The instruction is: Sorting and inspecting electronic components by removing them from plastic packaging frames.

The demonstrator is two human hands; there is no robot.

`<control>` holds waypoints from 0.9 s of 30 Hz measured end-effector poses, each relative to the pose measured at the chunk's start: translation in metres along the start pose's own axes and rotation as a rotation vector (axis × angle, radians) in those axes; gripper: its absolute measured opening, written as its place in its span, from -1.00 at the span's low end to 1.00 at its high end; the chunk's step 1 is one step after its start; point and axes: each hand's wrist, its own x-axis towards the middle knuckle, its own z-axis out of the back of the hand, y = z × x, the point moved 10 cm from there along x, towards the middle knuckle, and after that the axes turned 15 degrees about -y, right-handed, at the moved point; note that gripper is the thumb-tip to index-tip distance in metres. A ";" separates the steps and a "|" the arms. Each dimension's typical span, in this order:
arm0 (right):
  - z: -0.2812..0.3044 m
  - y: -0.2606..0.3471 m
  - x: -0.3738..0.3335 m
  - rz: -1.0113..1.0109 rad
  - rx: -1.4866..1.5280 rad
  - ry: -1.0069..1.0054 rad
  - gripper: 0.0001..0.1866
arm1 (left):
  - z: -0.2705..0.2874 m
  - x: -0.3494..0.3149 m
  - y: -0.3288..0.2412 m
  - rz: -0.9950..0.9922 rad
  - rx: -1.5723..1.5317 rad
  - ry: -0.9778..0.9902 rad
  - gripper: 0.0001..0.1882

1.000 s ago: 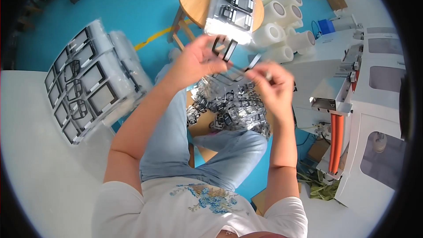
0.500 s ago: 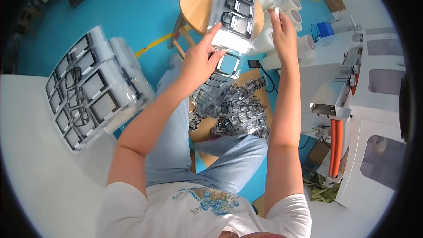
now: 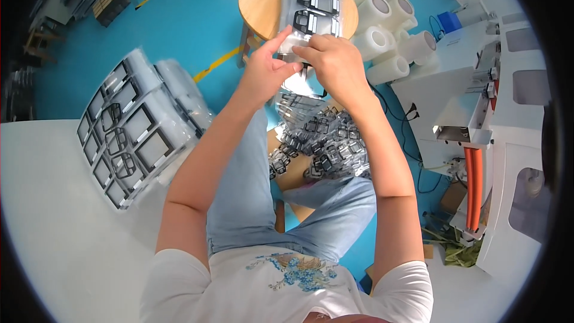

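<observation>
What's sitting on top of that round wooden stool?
A clear plastic strip with three black frames lies on the stool. The wood beneath the frames is covered, and the hands partly hide the strip's near end.

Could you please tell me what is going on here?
A person has the left hand and right hand close together at the near end of a clear plastic strip with dark frames, partly on a round wooden stool. Below is a heap of framed film; sheets of frames lie to the left.
</observation>
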 end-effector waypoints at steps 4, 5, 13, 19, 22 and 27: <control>0.035 -0.006 -0.017 -0.153 -0.364 0.165 -0.94 | 0.022 -0.003 -0.003 -0.068 0.094 -0.080 -0.18; 0.054 -0.021 -0.035 -0.268 -0.437 0.217 -0.88 | 0.019 -0.006 -0.005 -0.097 0.135 -0.055 -0.17; 0.054 -0.001 -0.170 -1.218 0.736 -0.156 -0.63 | -0.043 -0.074 -0.022 0.009 -0.094 0.100 -0.19; 0.072 0.017 -0.249 -1.340 0.583 -0.175 -0.69 | -0.050 -0.028 -0.067 -0.504 0.217 -0.170 -0.58; 0.071 0.034 -0.287 -1.327 0.517 -0.135 -0.69 | -0.090 0.019 -0.104 -0.931 0.983 -0.252 -0.39; 0.049 0.067 -0.330 -1.321 0.525 -0.103 -0.70 | -0.109 0.095 -0.054 -0.326 1.781 -0.221 0.05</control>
